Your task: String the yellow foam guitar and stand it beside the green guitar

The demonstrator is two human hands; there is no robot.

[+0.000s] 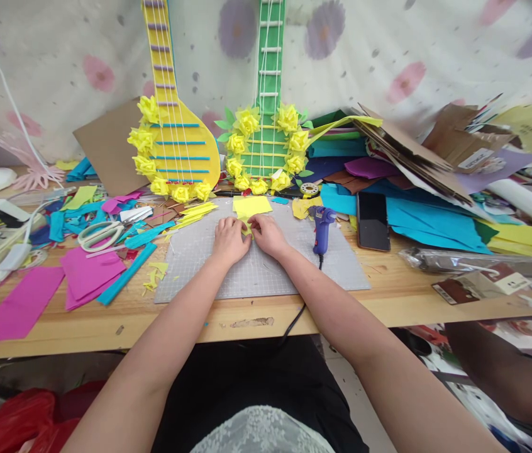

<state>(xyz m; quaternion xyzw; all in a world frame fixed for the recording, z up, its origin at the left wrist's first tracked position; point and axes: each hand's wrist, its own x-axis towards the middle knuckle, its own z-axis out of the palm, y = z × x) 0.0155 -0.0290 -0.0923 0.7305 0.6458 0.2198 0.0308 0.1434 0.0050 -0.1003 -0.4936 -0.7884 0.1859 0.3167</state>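
My left hand (pixel 231 240) and my right hand (pixel 266 235) meet over the grey cutting mat (pixel 247 284). Between their closed fingertips shows a small piece of yellow crepe paper (pixel 248 226), partly hidden by the fingers. Just beyond them lies a flat yellow paper sheet (pixel 251 206). A blue hot glue gun (pixel 321 229) rests on the mat to the right of my right hand, its cord running off the front edge. Behind stand a yellow paper lute (pixel 185 148) and a green paper banjo (pixel 268 141), both trimmed with yellow paper flowers.
Scissors (pixel 100 236), magenta paper sheets (pixel 91 275) and blue and yellow strips lie on the left. A black phone (pixel 373 221) sits on blue paper (pixel 436 220) at right, with stacked cardboard (pixel 412 151) behind. Another person's arm (pixel 497 358) shows at lower right.
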